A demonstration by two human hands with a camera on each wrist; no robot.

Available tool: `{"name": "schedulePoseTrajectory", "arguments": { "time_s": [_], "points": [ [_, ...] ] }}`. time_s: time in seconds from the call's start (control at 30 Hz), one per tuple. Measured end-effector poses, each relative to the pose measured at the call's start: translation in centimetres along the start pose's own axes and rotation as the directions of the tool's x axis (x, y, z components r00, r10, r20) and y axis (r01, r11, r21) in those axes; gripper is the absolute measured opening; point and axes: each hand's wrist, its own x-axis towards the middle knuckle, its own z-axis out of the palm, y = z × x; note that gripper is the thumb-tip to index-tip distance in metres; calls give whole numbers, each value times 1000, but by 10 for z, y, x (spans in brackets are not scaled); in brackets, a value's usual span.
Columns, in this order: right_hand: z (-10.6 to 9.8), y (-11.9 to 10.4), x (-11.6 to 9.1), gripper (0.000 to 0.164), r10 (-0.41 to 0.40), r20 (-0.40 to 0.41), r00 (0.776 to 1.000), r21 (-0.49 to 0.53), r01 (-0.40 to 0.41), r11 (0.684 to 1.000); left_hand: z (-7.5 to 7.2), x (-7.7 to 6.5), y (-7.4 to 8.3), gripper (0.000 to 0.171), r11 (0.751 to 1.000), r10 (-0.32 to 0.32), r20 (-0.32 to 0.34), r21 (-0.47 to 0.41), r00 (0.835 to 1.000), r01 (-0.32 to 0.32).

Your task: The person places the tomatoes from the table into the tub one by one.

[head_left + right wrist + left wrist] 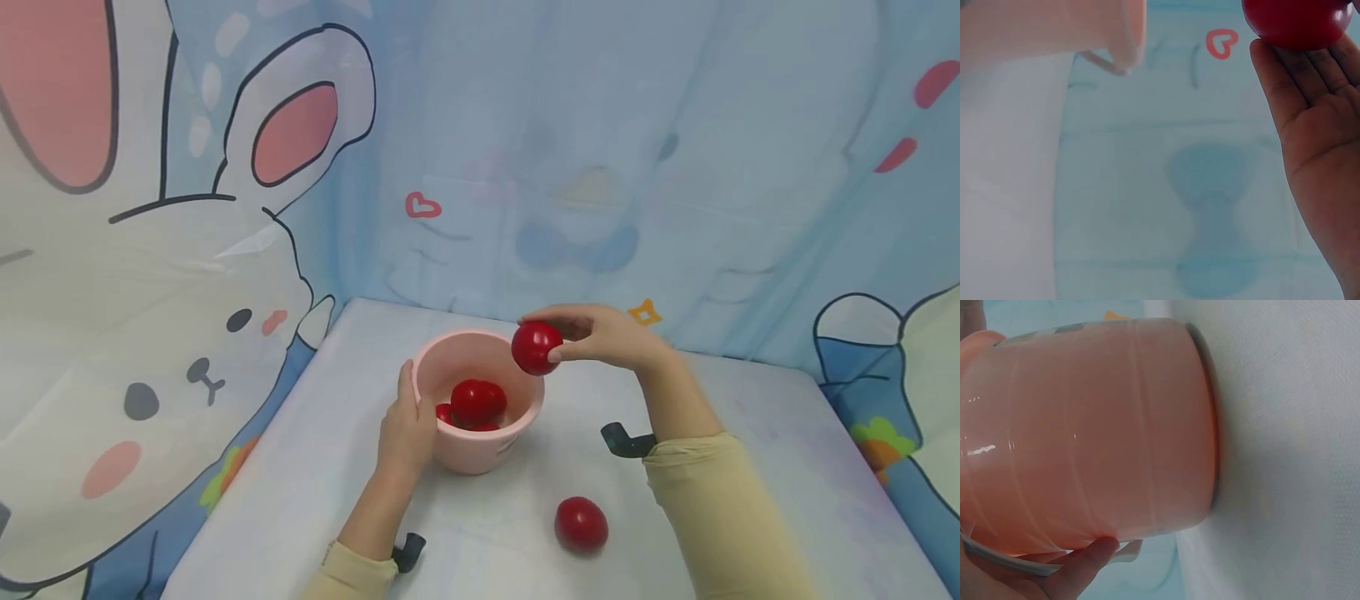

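Observation:
A pink bucket (480, 454) stands upright on the table, with several red tomatoes (474, 402) inside. My left hand (408, 429) holds the bucket's left side, thumb up at the rim. In the left wrist view its fingers (1088, 565) lie against the bucket wall (1097, 437), beside a pale handle (1007, 557). My right hand (600, 335) pinches a glossy red tomato (536, 347) between thumb and fingers, above the bucket's right rim. The right wrist view shows that tomato (1297, 22) at the fingertips, apart from the bucket (1041, 31).
Another red tomato (581, 527) lies on the white tabletop (510, 550), near the front and right of the bucket. A blue printed curtain (480, 125) hangs behind the table, and a rabbit print (180, 317) covers the left side.

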Motion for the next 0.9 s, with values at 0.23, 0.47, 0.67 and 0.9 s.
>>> {"name": "schedulePoseTrajectory", "arguments": {
  "time_s": [0.23, 0.47, 0.67, 0.9],
  "points": [
    [14, -9, 24, 52, 10, 35, 999, 1, -10, 1000, 0, 0, 0, 67, 1000, 1, 1, -5, 1000, -1],
    [24, -19, 44, 52, -18, 78, 997, 10, 17, 1000, 0, 2, -2, 68, 1000, -1, 1, -2, 1000, 1],
    [28, -23, 62, 53, 17, 137, 990, -61, -8, 998, 0, 3, -3, 69, 1000, 2, 2, 4, 1000, -2],
    [34, -26, 77, 53, 76, 249, 965, -104, -51, 993, 0, 4, -4, 69, 1000, 9, 9, 13, 1000, -9]
  ]
}}
